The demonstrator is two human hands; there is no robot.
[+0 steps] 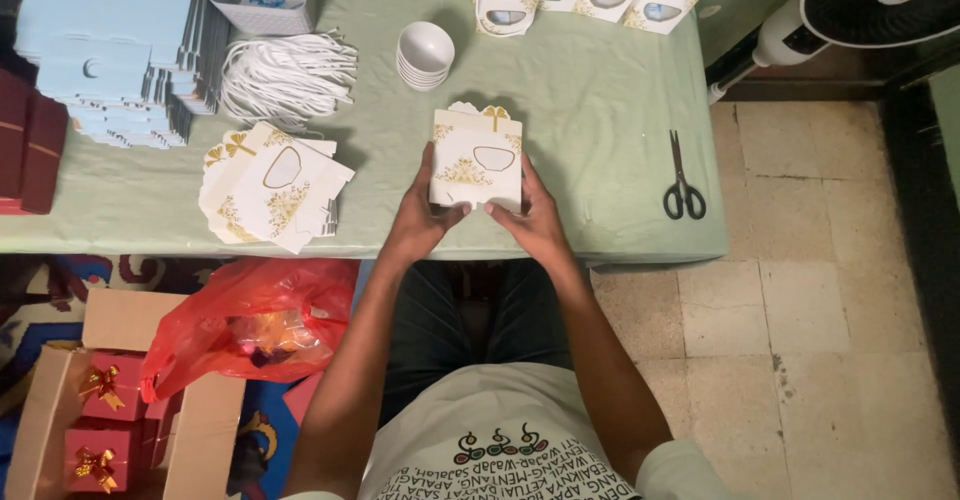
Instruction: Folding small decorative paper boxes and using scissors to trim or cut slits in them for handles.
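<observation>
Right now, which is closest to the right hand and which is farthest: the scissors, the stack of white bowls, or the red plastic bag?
From the right hand:
1. Scissors, on the table to its right.
2. Stack of white bowls, farther up the table, to the left.
3. Red plastic bag, down on the floor, far left.

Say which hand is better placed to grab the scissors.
Right, probably. The right hand holds the white gift box on the side nearer the scissors; the left hand would have to cross over.
</observation>
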